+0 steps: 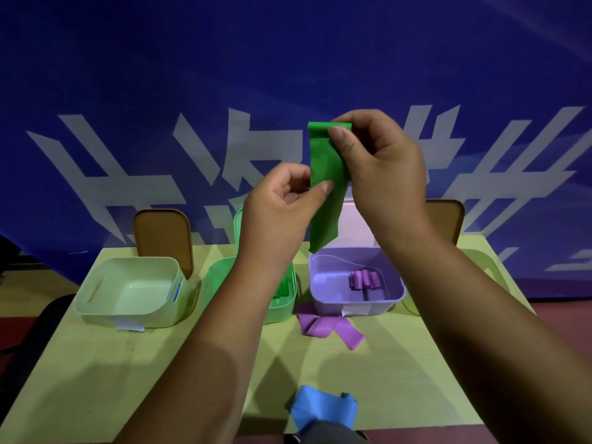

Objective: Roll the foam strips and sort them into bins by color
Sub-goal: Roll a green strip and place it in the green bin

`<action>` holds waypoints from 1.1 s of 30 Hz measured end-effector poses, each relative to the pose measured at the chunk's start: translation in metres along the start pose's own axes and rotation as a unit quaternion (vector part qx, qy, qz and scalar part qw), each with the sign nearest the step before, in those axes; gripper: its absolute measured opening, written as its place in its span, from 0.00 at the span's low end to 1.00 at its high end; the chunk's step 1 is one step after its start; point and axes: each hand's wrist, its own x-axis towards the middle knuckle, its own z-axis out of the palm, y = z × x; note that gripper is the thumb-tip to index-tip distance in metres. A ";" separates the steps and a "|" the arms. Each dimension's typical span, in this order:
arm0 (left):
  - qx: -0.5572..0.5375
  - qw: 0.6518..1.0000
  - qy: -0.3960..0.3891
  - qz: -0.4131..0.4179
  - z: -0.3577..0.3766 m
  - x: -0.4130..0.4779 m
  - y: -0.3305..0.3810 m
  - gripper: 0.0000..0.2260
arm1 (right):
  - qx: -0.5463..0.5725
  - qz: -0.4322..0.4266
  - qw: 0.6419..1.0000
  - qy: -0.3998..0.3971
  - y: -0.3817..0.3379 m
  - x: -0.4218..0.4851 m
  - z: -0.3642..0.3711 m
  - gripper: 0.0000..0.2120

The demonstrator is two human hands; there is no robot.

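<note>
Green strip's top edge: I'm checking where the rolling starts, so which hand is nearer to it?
Right. The right hand pinches the green strip at its top edge; the left hand pinches it lower, about midway down.

Yellow-green bench [96,363] at 6 o'clock; blue banner [288,59], white lettering, at 12; upright brown board [163,238] at 9, second brown board [445,219] at 3.

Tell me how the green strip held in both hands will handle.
Probably floppy: the green strip hangs limp below the left hand. Likely light, since the right hand holds its top with fingertips only. Its top edge curls over, so it should roll easily.
</note>
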 end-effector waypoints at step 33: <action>-0.026 0.991 0.042 -0.121 -0.056 0.001 0.026 0.09 | 0.148 0.079 0.984 -0.059 -0.007 -0.008 0.033 0.07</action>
